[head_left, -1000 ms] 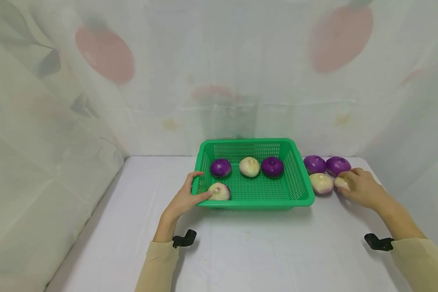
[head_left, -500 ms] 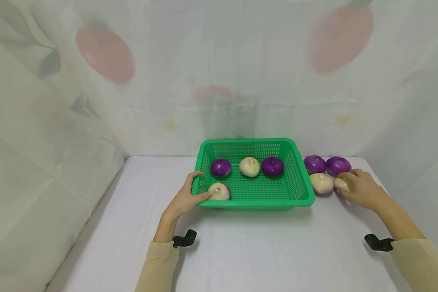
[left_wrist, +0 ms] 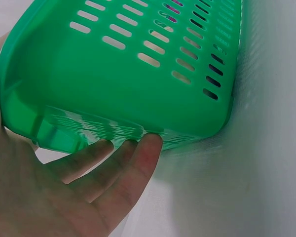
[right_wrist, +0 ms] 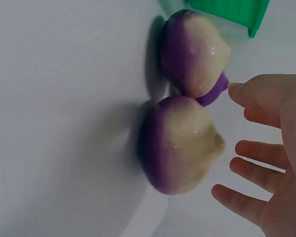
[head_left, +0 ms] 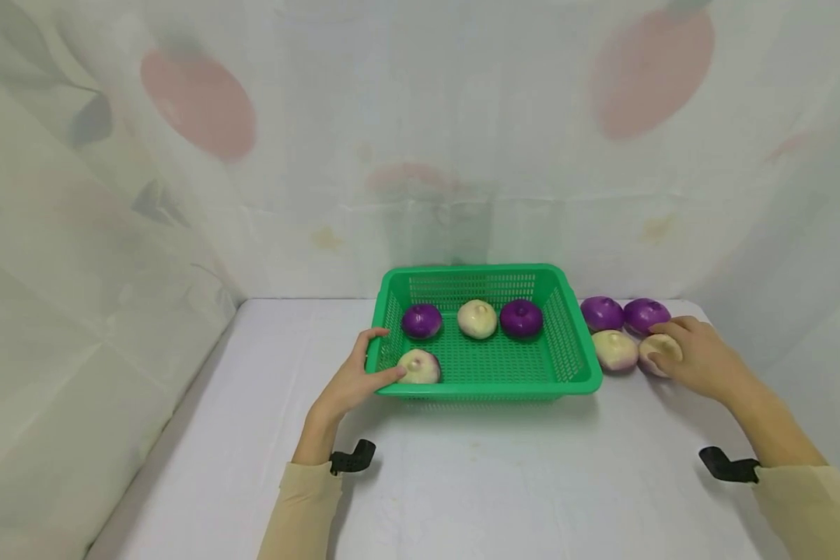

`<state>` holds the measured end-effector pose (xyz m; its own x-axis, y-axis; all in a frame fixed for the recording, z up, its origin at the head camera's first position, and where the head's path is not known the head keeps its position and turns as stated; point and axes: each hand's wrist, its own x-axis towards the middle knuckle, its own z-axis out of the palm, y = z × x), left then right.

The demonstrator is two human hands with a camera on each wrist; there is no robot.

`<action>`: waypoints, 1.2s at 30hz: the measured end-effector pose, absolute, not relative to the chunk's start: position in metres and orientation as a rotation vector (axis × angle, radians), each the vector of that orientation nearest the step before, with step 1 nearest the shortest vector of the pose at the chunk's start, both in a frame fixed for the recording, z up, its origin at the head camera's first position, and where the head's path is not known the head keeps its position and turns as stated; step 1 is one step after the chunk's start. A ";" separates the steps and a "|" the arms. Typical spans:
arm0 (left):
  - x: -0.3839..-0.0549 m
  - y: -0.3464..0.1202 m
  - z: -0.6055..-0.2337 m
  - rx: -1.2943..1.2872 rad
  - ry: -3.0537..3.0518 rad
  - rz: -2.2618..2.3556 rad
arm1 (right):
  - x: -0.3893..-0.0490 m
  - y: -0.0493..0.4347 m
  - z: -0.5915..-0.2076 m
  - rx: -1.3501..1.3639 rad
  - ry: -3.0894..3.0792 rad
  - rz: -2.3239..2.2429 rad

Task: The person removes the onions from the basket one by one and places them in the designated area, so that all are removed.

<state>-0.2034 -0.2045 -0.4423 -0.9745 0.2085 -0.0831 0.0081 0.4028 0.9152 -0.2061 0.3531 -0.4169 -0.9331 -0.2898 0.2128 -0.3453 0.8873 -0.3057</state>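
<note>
A green plastic basket [head_left: 486, 389] stands on the table. My left hand [head_left: 350, 383] holds its front left corner, thumb over the front rim; the left wrist view shows several fingers [left_wrist: 130, 173] against the outside wall. Inside lie a white-and-purple turnip [head_left: 420, 367] near my thumb, a whitish turnip [head_left: 477, 320] and two purple, onion-like bulbs, left [head_left: 421, 322] and right [head_left: 521, 319]. My right hand [head_left: 703, 359] hovers at a turnip [head_left: 660, 355] right of the basket. In the right wrist view its spread fingers [right_wrist: 249, 202] stand apart from that turnip [right_wrist: 180, 145].
Beside the right-hand turnip lies another turnip [head_left: 614, 351] close to the basket's right side. Two purple bulbs, left [head_left: 603, 313] and right [head_left: 647, 315], sit behind them. A white cloth covers the table [head_left: 490, 482], and a printed curtain [head_left: 308, 155] hangs behind it.
My right hand has loosened from the turnip and drawn back slightly, so more of the turnip shows. The left hand and the basket have stayed in place.
</note>
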 end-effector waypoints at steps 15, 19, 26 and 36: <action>-0.204 -0.206 -0.445 0.212 2.485 1.602 | -0.191 0.322 -0.387 0.463 -2.843 0.629; -0.204 -0.206 -0.445 0.213 2.483 1.603 | -0.189 0.314 -0.385 0.475 -2.791 0.682; -0.203 -0.206 -0.444 0.207 2.468 1.613 | -0.187 0.305 -0.385 0.500 -2.741 0.771; -0.205 -0.207 -0.445 0.205 2.446 1.631 | -0.182 0.294 -0.382 0.465 -2.783 0.888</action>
<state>-0.2053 -0.2068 -0.4453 -0.9716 0.2211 -0.0844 0.0071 0.3835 0.9235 -0.1818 0.2939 -0.3824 -0.9342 -0.2389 0.2651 -0.3483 0.7720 -0.5317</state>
